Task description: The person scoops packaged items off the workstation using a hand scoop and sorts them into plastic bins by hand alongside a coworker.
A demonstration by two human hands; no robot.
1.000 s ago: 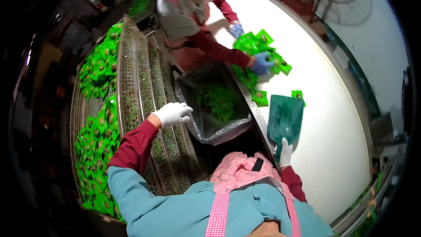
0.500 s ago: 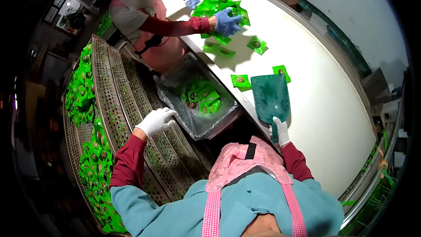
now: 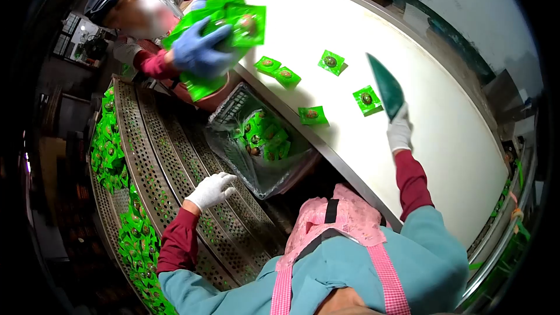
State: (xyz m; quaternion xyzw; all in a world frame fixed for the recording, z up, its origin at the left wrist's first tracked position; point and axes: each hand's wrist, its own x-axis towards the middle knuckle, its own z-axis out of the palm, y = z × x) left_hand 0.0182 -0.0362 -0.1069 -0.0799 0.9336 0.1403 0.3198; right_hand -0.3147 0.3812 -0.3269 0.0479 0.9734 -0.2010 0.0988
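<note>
My right hand (image 3: 399, 130), in a white glove, grips the handle of a dark green scoop (image 3: 387, 90) over the white table (image 3: 431, 157). The scoop is turned on edge, so its blade looks narrow. Just left of it lies a green packet (image 3: 367, 100), with another packet (image 3: 312, 115) near the table's edge. My left hand (image 3: 212, 191), also gloved in white, hangs above the perforated metal steps (image 3: 175, 157) with its fingers stretched out and nothing in them. Closest to it is a lined crate (image 3: 274, 184) with several green packets (image 3: 265, 134) inside.
A co-worker's blue-gloved hand (image 3: 201, 49) holds a bunch of green packets (image 3: 248, 23) above the steps and table edge. More packets (image 3: 331, 62) lie spread on the table. A long heap of packets (image 3: 137, 233) lines the outer left side of the steps.
My right hand has moved forward and right, tilting the scoop from flat to on edge. The co-worker has lifted the packet pile off the table and carried it left. My left hand has shifted slightly.
</note>
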